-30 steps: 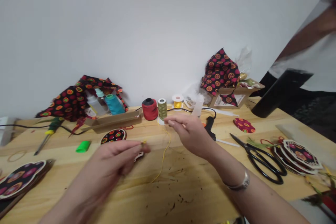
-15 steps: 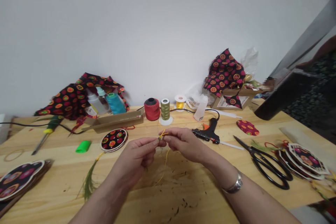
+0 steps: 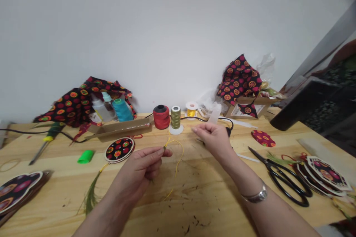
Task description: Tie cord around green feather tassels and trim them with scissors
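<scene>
My left hand (image 3: 144, 168) hovers over the middle of the wooden table (image 3: 194, 200), thumb and forefinger pinched on a yellow thread (image 3: 178, 155) at a small knot. The thread loops to the right and hangs down to the tabletop. My right hand (image 3: 215, 139) is raised a little further back and right, fingers pinched together, seemingly on a fine thread end that I cannot make out. A green peacock feather (image 3: 93, 189) lies on the table left of my left hand, its stem running toward my fingers. A silver bracelet sits on my right wrist.
Red (image 3: 161, 116), olive (image 3: 175, 117) and yellow (image 3: 191, 109) thread spools stand at the back. Black scissors (image 3: 280, 176) and stacked fabric-covered pieces (image 3: 322, 170) lie right; a round patterned disc (image 3: 119, 149), green cap (image 3: 85, 156), screwdriver and cardboard tray with bottles lie left. A dark object juts in at right.
My hands met in the middle at the thread, then my right hand pulled away up and to the right. The left hand keeps its pinch on the yellow thread.
</scene>
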`<move>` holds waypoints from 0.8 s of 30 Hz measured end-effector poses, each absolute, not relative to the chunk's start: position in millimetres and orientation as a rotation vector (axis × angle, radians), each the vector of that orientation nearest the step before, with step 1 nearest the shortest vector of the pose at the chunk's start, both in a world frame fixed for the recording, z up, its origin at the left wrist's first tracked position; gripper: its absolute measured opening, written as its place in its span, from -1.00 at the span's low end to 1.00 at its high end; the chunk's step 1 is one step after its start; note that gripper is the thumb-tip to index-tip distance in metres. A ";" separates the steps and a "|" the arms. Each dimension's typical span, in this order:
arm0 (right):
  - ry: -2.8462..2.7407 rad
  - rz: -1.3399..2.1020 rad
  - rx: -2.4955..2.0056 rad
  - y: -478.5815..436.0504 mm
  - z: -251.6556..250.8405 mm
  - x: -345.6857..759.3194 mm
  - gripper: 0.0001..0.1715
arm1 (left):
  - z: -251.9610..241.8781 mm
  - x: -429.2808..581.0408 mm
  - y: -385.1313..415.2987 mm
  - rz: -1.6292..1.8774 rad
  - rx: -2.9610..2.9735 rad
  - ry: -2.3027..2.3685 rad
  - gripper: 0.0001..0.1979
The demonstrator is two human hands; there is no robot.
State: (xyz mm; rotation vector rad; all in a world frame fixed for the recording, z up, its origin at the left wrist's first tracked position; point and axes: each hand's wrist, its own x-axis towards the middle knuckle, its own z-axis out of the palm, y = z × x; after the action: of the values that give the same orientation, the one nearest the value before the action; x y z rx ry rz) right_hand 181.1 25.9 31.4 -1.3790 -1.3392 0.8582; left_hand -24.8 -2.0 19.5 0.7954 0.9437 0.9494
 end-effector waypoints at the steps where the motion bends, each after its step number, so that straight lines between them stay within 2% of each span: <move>1: -1.298 0.824 -1.388 26.6 33.2 183.3 -0.72 | 19.5 -24.3 -1.8 0.947 0.795 0.946 -0.76; 4: -1.225 0.750 -1.403 26.0 38.4 188.5 -0.66 | 18.2 -23.8 -1.7 0.958 0.803 0.955 -0.77; 7: -1.260 0.776 -1.402 21.4 41.9 193.5 -0.69 | 16.8 -24.4 -1.9 0.985 0.816 0.965 -0.76; 12: -2.121 1.248 -1.199 9.1 45.8 202.8 -0.69 | 16.1 -24.4 -1.1 1.017 0.811 0.984 -0.76; 14: -2.265 1.193 -1.085 6.9 45.7 201.0 -0.82 | 15.6 -23.7 -1.1 1.019 0.815 0.985 -0.77; 16: -2.153 1.041 -1.111 7.0 42.9 193.8 -0.89 | 15.2 -22.6 -1.9 1.010 0.817 0.985 -0.77; 18: -1.920 1.030 -1.166 8.1 37.0 182.2 -0.85 | 15.1 -20.9 -3.2 0.997 0.814 0.988 -0.77; 22: -1.396 1.422 -1.019 6.1 21.6 158.1 -0.85 | 16.1 -17.5 -5.8 0.975 0.798 0.996 -0.79; 24: -1.268 1.623 -0.930 3.4 16.2 151.0 -0.75 | 16.4 -16.6 -6.5 0.967 0.789 0.995 -0.80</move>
State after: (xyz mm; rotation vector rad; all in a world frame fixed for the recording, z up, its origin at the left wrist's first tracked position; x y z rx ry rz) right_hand 151.0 3.4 16.2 -0.9297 -1.2678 1.6228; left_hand -16.6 -6.5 16.4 0.7893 0.9949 0.9674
